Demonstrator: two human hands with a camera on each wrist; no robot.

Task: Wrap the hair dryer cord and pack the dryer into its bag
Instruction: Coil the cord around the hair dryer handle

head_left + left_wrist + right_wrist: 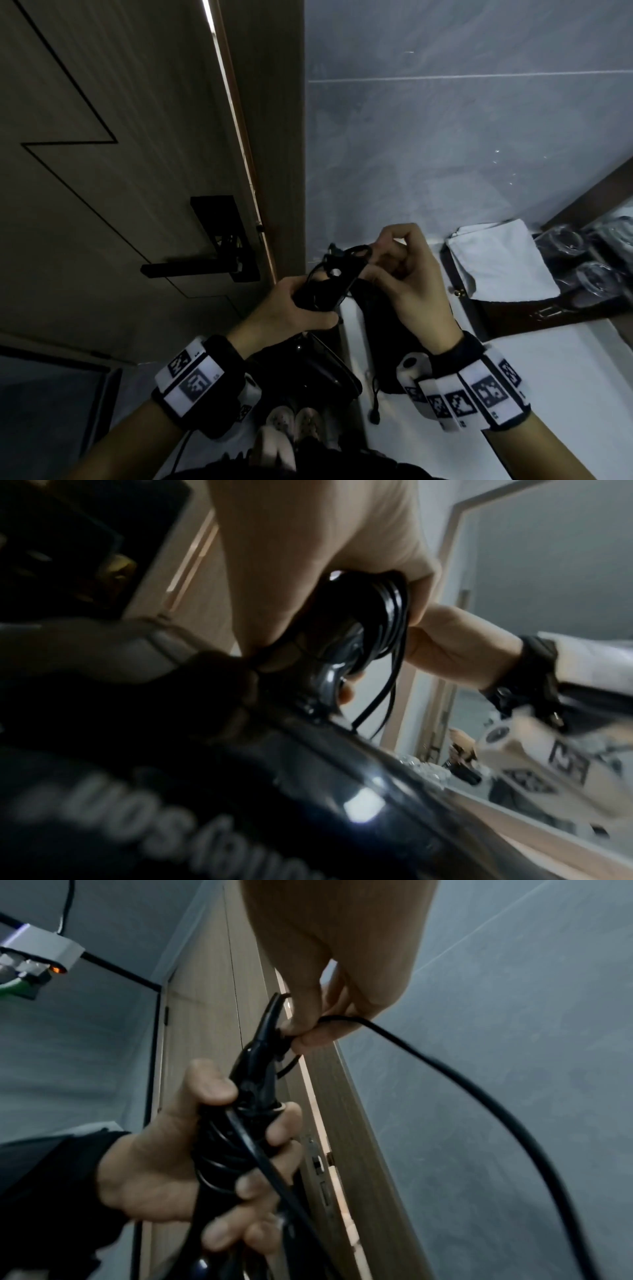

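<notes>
Your L hand (301, 305) is gripping the dryer (322, 370) handle w/ cord (479, 1096) coils wound round it, held in the air by the door (102, 137). R hand (404, 274) is pinching the cord at the handle's top; a loose loop is hanging off. Black bag (383, 342) is lying on the desk (513, 377), under your R hand. White cloth (503, 260) further back.

The black hair dryer (318, 373) hangs low at the counter's left edge, glossy body down, its handle up and wound with coils of black cord (219, 1150). One loose length of cord arcs off to the right. The black drawstring bag (383, 329) lies flat on the white counter just right of it.
</notes>
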